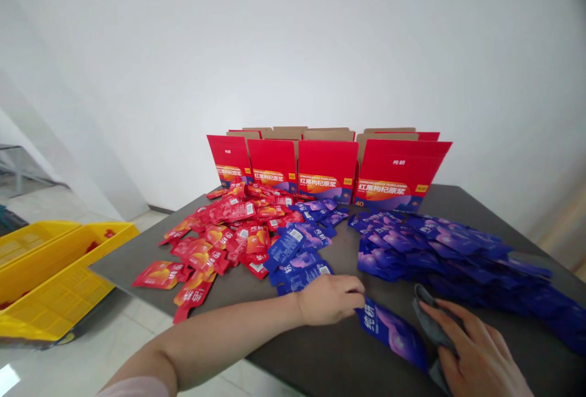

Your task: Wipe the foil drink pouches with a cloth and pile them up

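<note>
My left hand (333,299) is closed on one end of a blue pouch (396,335), printed with white characters and a purple fruit picture. In my right hand (478,348) is a grey cloth (433,324), held beside the pouch's far end. A small heap of blue pouches (297,256) lies just beyond my left hand. Rows of overlapping blue pouches (425,244) spread over the right side of the table, beyond my right hand. Red pouches (215,238) are piled loosely on the left.
Red cartons (327,168) with raised flaps stand in rows at the back of the dark table (339,357), before a white wall. On the floor at left are yellow crates (68,287) with some red items inside.
</note>
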Available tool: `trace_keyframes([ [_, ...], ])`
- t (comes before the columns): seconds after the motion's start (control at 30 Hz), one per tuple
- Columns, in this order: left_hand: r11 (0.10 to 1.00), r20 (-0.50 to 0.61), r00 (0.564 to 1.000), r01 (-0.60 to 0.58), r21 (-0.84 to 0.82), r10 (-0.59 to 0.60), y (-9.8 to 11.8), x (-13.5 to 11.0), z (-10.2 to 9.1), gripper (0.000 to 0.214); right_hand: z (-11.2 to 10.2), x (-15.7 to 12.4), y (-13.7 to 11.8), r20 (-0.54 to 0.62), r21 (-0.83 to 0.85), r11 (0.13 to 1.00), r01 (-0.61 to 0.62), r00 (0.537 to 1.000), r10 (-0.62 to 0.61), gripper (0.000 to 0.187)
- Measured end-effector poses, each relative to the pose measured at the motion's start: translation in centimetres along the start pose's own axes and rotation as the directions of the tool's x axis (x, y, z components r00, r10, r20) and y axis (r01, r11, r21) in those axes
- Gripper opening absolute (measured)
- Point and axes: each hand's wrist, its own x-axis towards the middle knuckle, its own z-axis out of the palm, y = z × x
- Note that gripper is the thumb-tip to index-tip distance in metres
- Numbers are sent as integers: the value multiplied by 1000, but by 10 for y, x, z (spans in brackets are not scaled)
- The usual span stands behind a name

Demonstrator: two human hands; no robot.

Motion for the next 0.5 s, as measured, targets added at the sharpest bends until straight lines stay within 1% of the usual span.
trace_keyframes([
  [0.07, 995, 63, 997, -51, 82, 46, 2, 2, 0, 15, -4, 2, -13, 21, -4, 999, 44, 999, -44, 48],
  [0.13, 990, 110, 990, -100, 102, 88, 2, 3, -2, 14, -7, 4, -31, 74, -16, 996, 83, 994, -82, 53],
  [0.23, 983, 121, 979, -173, 69, 164, 1, 1, -6, 20, -8, 8, -57, 153, -46, 994, 100, 984, -92, 56],
  [0.3, 975, 114, 972, -215, 60, 207, -2, -2, -9, 17, -8, 11, -67, 185, -70, 992, 101, 979, -87, 58],
  [0.4, 961, 114, 962, -259, 94, 248, -4, -6, -12, 15, -8, 10, -64, 212, -119, 987, 112, 973, -85, 60],
  [0.5, 953, 110, 959, -274, 125, 262, -4, -6, -13, 16, -6, 3, -45, 227, -190, 976, 106, 972, -61, 60],
])
